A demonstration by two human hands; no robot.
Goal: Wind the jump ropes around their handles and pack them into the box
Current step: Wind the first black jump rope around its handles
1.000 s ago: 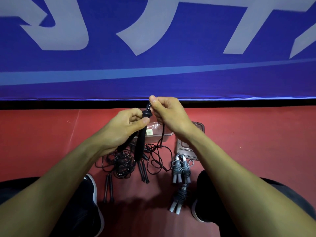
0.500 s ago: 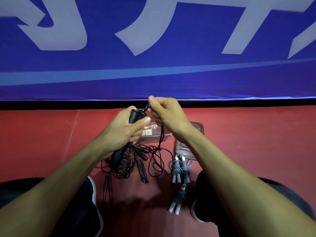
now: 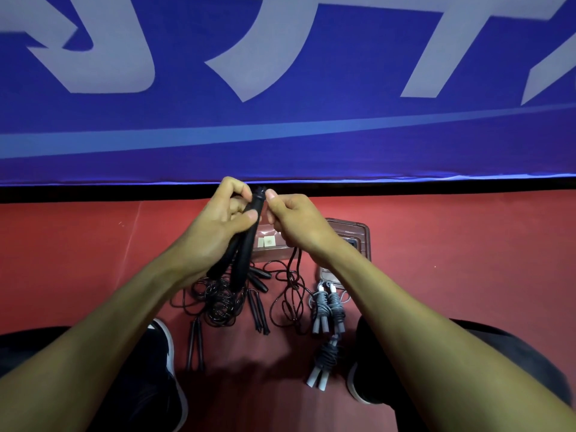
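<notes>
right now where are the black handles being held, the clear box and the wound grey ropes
black handles [image 3: 246, 244], head view, middle of the nearer handle's shaft
clear box [image 3: 271, 255], head view, near wall under the hands
wound grey ropes [image 3: 327, 302], head view, coils round the handles

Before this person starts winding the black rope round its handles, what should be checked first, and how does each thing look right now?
1. Both black handles held together in the left hand: ok.
2. Black cord pinched by the right hand near the handle tops: ok.
3. Cord free of the loose black ropes on the floor: cannot tell; it trails down beside that tangle.
4. Cord clear of the wound grey ropes: not ok; its loops lie right against them.
5. Clear box within reach and open: cannot tell; the hands hide most of it.
6. Lid lying aside: ok.
</notes>
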